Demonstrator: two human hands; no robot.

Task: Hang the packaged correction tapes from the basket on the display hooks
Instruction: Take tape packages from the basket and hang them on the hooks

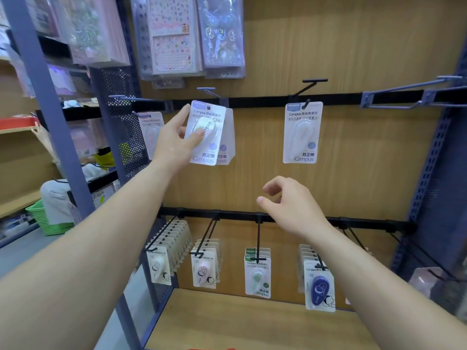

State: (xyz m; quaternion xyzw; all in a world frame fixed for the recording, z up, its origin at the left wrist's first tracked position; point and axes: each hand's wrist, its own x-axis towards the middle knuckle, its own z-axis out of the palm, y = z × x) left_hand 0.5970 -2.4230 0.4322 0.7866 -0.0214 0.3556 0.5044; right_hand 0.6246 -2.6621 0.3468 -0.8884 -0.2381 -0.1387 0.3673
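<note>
The left hand (174, 145) holds a pack (207, 127) of correction tape up at the upper rail (265, 101). Its grip is closed on the pack: the thumb (199, 134) presses the clear blister on the front, the forefinger runs up the left edge, and the other fingers are hidden behind the card. The pack stands near upright, long axis up and down, printed face toward the camera, with its top edge sloping a little down to the right. The hang hole (208, 106) sits near that top edge, just below the middle hook (209, 92), which juts from the rail toward the camera. A second pack (227, 137) hangs on this hook, right behind the held one and partly covered by it.

The coming move, I judge, turns on hole and hook tip. The hole lies close under the tip, so the pack needs a short lift and then a push straight back along the prong toward the rail. Whether the prong is already through the hole I cannot tell; the card hides it.

The right hand (293, 208) hangs lower and to the right, well apart from the pack, fingers loosely curled and holding nothing. The left hand is plainly the nearer to the hook.

A green basket (43, 218) stands on the floor far to the left, its contents out of sight. One more pack hangs on the right hook (307, 88).
</note>
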